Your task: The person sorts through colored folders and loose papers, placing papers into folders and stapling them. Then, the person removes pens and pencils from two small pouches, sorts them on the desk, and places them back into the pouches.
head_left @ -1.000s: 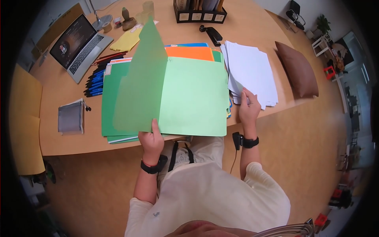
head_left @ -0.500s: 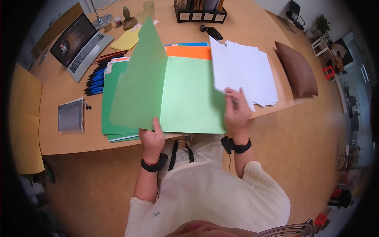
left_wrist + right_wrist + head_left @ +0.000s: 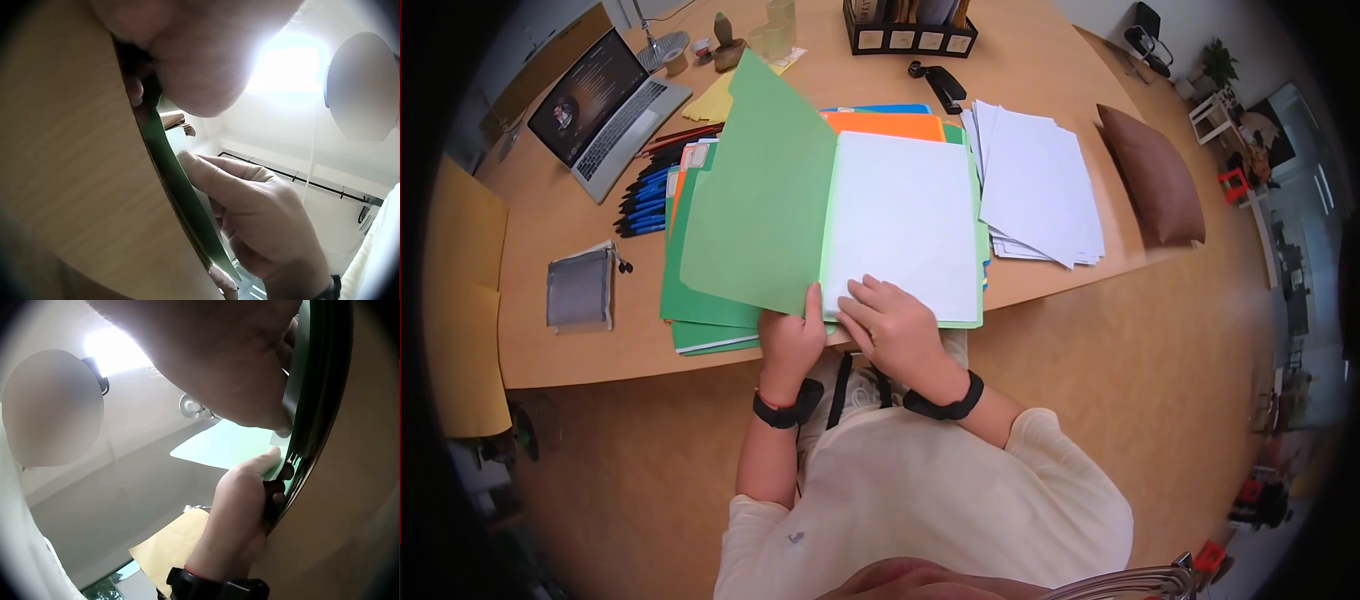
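A light green file folder (image 3: 760, 200) lies spread, its left flap raised. On its right half rests a sheet of white paper (image 3: 905, 220). My left hand (image 3: 792, 340) pinches the folder's near edge at the fold, thumb on top and fingers beneath. Over the sheet's lower left corner, my right hand (image 3: 895, 325) rests with fingers extended on the paper. Both hands also show in the wrist views, close to the table edge. Beneath the folder is a pile of green folders (image 3: 690, 300) with an orange folder (image 3: 890, 125) sticking out behind.
To the right lie a stack of white paper (image 3: 1045, 190) and a brown cushion (image 3: 1150, 175). A black stapler (image 3: 940, 85) and a file organizer (image 3: 915, 38) stand behind. Leftward are blue pens (image 3: 642, 205), a laptop (image 3: 605, 120) and a grey pouch (image 3: 580, 288).
My right hand has brought a white sheet from the stack leftward into the folder and released its grip, now resting on it. My left hand stays at the fold.
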Available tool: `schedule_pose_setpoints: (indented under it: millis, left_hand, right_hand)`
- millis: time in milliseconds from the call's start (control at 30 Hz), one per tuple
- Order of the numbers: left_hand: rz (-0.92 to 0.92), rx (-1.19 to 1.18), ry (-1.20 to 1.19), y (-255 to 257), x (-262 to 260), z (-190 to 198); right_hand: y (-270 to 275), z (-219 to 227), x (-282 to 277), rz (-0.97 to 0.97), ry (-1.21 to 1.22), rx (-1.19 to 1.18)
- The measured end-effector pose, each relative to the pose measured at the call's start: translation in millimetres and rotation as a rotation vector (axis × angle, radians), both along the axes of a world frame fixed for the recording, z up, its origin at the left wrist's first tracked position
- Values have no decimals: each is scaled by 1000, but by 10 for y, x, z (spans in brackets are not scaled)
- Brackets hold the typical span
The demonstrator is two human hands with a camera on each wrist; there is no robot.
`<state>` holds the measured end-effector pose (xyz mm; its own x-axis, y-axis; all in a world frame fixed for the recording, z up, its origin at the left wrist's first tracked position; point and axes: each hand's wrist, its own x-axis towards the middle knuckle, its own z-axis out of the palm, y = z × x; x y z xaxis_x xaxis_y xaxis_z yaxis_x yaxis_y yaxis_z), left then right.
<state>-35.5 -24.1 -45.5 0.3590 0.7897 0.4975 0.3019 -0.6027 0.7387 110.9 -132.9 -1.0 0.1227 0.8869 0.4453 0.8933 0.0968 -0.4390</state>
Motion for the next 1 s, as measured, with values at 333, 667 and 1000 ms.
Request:
schedule_pose_setpoints:
  millis: [333, 667, 1000]
  left_hand:
    - [71, -28, 101, -60, 27, 41]
    - [196, -254, 463, -227, -121, 218]
    - [-42, -358, 117, 34, -109, 130]
  right_hand:
    - [-183, 296, 302, 43, -172, -179]
    - [-212, 82, 355, 72, -215, -152]
    - [-199, 280, 378, 140, -130, -219]
